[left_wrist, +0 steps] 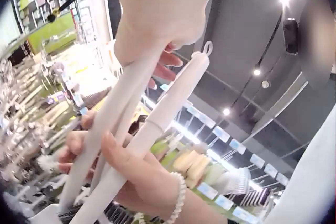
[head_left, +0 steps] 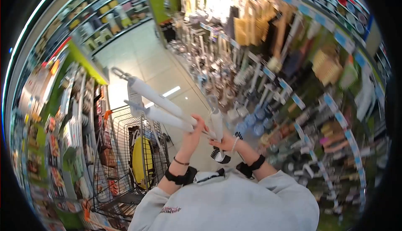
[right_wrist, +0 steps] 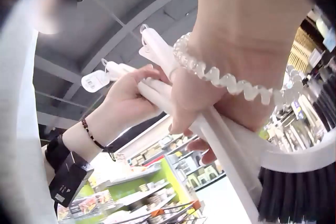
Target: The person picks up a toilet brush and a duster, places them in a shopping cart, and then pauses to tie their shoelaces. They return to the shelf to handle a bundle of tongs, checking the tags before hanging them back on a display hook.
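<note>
My left hand [head_left: 194,129] grips long white handles [head_left: 157,99] that reach toward the upper left in the head view, with hanging loops at their ends. A tag [right_wrist: 95,81] hangs from one handle in the right wrist view. Beside it, my right hand [head_left: 226,142] holds white handles too, its thumb lying along one in the left wrist view. A shorter-looking white handle [head_left: 216,124] rises from this hand. Below, a white brush head with black bristles [right_wrist: 296,195] shows in the right wrist view; these are long-handled brushes. The fingers partly hide the handles where they cross.
A wire shopping cart [head_left: 125,160] stands at the left with a yellow item [head_left: 141,162] in it. Racks of hanging brushes [head_left: 255,26] and other goods line the right side. More shelves [head_left: 63,126] stand at the left; tiled floor [head_left: 142,55] runs between.
</note>
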`<state>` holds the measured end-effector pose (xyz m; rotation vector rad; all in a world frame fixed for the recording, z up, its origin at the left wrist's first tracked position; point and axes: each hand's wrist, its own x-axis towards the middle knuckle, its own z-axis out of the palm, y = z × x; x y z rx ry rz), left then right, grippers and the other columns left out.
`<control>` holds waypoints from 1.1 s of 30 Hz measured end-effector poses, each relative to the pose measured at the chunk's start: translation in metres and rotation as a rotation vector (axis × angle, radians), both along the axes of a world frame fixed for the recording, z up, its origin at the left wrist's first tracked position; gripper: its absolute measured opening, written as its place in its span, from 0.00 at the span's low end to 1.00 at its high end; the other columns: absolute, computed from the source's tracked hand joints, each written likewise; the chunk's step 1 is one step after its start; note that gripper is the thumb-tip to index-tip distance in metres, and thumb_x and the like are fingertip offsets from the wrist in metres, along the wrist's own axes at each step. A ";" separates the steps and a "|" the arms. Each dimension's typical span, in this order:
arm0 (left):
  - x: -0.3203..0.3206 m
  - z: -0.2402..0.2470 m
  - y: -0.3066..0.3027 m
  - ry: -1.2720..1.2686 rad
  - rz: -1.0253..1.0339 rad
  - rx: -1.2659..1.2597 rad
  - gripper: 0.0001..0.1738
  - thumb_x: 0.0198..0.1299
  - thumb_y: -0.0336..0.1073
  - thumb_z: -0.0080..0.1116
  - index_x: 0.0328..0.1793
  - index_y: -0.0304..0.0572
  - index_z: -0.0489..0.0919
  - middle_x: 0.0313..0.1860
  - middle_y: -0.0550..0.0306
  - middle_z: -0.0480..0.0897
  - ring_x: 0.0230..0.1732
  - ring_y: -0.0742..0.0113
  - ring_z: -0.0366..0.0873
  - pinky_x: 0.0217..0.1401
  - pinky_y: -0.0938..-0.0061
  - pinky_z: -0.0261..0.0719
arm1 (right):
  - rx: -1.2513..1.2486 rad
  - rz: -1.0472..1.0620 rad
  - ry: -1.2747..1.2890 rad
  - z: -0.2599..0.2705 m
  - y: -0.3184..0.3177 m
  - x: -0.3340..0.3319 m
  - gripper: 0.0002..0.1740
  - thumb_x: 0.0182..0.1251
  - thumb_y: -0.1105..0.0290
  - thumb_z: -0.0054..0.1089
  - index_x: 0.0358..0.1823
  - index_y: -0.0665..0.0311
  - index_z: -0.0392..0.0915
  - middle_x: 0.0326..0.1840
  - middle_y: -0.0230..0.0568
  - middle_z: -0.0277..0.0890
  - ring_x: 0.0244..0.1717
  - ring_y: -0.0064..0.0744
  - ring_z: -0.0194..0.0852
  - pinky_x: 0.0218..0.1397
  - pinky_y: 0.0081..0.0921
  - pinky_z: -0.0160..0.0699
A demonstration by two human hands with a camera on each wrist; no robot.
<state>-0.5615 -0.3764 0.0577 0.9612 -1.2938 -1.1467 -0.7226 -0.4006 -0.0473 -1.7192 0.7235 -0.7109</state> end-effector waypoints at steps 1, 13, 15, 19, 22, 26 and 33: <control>-0.013 -0.003 -0.003 0.245 -0.001 -0.020 0.11 0.58 0.32 0.51 0.43 0.38 0.64 0.28 0.61 0.70 0.31 0.71 0.70 0.48 0.69 0.71 | 0.054 0.045 0.029 0.007 0.003 -0.013 0.17 0.58 0.65 0.57 0.47 0.64 0.72 0.35 0.36 0.74 0.38 0.25 0.67 0.45 0.25 0.69; 0.062 0.056 0.020 0.553 0.646 -0.247 0.14 0.64 0.39 0.43 0.25 0.47 0.60 0.14 0.67 0.56 0.18 0.76 0.55 0.32 0.75 0.67 | 0.105 -1.034 -0.951 0.076 0.060 -0.171 0.08 0.57 0.83 0.41 0.34 0.66 0.69 0.15 0.30 0.58 0.12 0.16 0.49 0.16 0.16 0.50; 0.086 0.054 0.030 0.526 0.692 -0.348 0.15 0.63 0.38 0.44 0.23 0.49 0.58 0.14 0.68 0.55 0.18 0.76 0.54 0.32 0.76 0.66 | 0.013 -1.036 -1.058 0.077 0.083 -0.189 0.08 0.60 0.81 0.39 0.34 0.65 0.69 0.15 0.29 0.54 0.12 0.17 0.47 0.17 0.16 0.49; 0.100 0.053 0.051 0.516 0.777 -0.358 0.19 0.63 0.38 0.45 0.20 0.49 0.55 0.14 0.68 0.54 0.18 0.75 0.53 0.33 0.75 0.65 | -0.100 -1.159 -1.127 0.077 0.130 -0.187 0.08 0.63 0.79 0.38 0.33 0.65 0.69 0.13 0.27 0.52 0.11 0.17 0.45 0.17 0.16 0.48; 0.110 0.031 0.061 0.563 0.729 -0.235 0.19 0.63 0.37 0.45 0.20 0.49 0.54 0.14 0.67 0.55 0.19 0.74 0.53 0.35 0.75 0.65 | -0.016 -1.282 -1.153 0.065 0.163 -0.181 0.07 0.61 0.78 0.39 0.32 0.66 0.69 0.11 0.27 0.50 0.11 0.18 0.45 0.16 0.18 0.46; 0.110 -0.002 0.080 0.549 0.519 0.004 0.20 0.64 0.40 0.45 0.20 0.49 0.55 0.16 0.66 0.54 0.22 0.75 0.54 0.35 0.77 0.63 | 0.076 -1.440 -0.875 0.023 0.201 -0.171 0.05 0.59 0.76 0.44 0.32 0.66 0.71 0.09 0.26 0.51 0.10 0.18 0.47 0.16 0.20 0.48; 0.093 -0.046 0.113 0.403 0.124 0.302 0.19 0.65 0.44 0.43 0.22 0.46 0.58 0.17 0.66 0.56 0.21 0.75 0.55 0.37 0.74 0.66 | 0.145 -1.769 0.191 -0.030 0.263 -0.160 0.09 0.55 0.66 0.54 0.27 0.63 0.79 0.20 0.38 0.73 0.23 0.34 0.70 0.29 0.29 0.68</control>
